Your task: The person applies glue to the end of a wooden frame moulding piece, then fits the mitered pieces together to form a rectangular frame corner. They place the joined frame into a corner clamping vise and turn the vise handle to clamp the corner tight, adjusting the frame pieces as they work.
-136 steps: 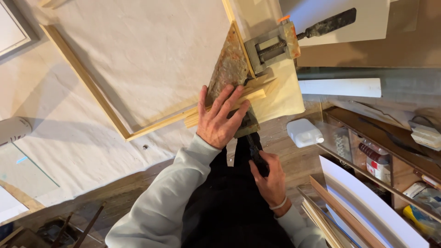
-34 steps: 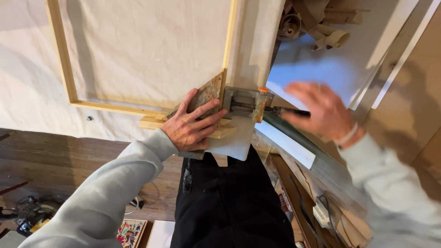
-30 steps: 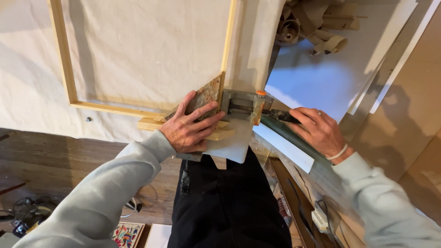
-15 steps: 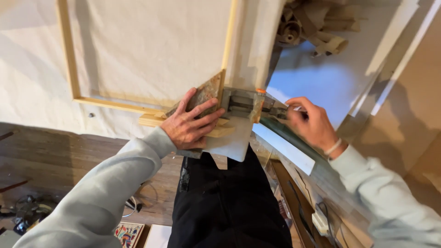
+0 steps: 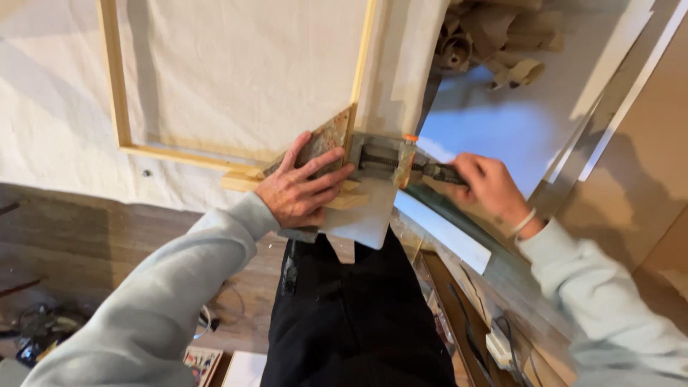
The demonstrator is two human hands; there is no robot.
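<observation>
While the head view looks straight down past the person's black trousers point(image 5: 358, 315), the left hand point(image 5: 304, 186) lies flat with fingers spread on a worn triangular block point(image 5: 319, 147), pressing it onto the corner of a pale wooden frame point(image 5: 115, 93). Short wooden pieces point(image 5: 240, 180) stick out from under that hand toward the wrist side; how many there are is hard to tell, since the palm covers most of them. Just beyond the fingertips sits a metal corner clamp point(image 5: 380, 158) with an orange tip, touching the block's edge. The right hand point(image 5: 487, 188) is curled closed around the clamp's dark handle point(image 5: 438, 172), and only a short stretch of handle shows between the fingers and the clamp body. A pale band circles that wrist. The frame rests on a surface covered by white cloth point(image 5: 236, 72); its far side is cut off at the top edge. A square of pale sheet point(image 5: 365, 218) hangs below the clamp, partly under the left hand. Past the right hand lie curled brown scraps point(image 5: 494, 43), blurred and indistinct. Below the right forearm, a shelf point(image 5: 473, 315) holds small items too dim to identify. Grey sleeves cover both arms.
</observation>
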